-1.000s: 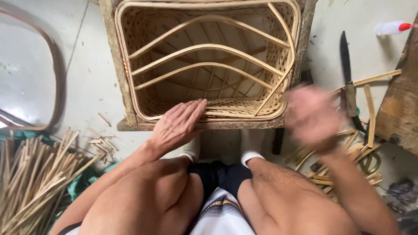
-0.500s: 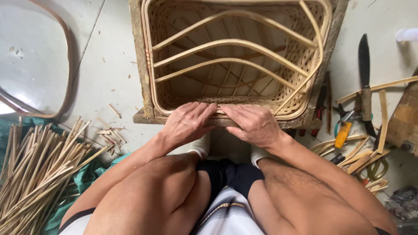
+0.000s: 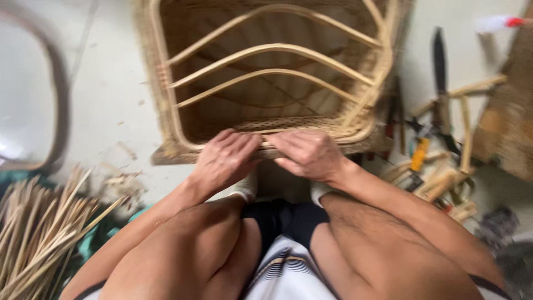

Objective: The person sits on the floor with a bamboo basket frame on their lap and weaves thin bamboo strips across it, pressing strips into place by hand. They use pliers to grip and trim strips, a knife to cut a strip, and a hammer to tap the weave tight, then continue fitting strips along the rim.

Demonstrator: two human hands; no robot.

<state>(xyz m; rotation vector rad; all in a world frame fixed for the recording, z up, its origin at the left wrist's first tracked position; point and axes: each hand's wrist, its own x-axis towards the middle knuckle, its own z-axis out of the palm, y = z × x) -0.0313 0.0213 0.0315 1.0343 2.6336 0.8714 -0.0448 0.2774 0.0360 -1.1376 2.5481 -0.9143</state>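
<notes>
I sit with my knees apart and both hands on the near rim of a woven rattan basket frame (image 3: 272,72) that stands on the pale floor (image 3: 105,83) right in front of me. My left hand (image 3: 225,158) lies palm down on the rim, fingers spread and curled over the woven edge, pressing on it rather than clenched round it. My right hand (image 3: 308,153) rests just beside it, fingertips nearly touching the left ones, its fingers bent over the same edge; whether they pinch a strand there I cannot tell, as the view is blurred. Three bent cane ribs (image 3: 266,53) arch across the open inside of the frame, one behind the other.

At the floor's left edge lies a curved dark hoop (image 3: 58,100), and at the near left corner a bundle of thin cane splints (image 3: 39,233) fans out over a green cloth. Small cane scraps (image 3: 119,180) lie between that bundle and the basket. To the right of the basket a long dark blade (image 3: 440,66) lies on the floor, with an orange-handled tool (image 3: 419,155) and short cut cane pieces (image 3: 444,178) near it.
</notes>
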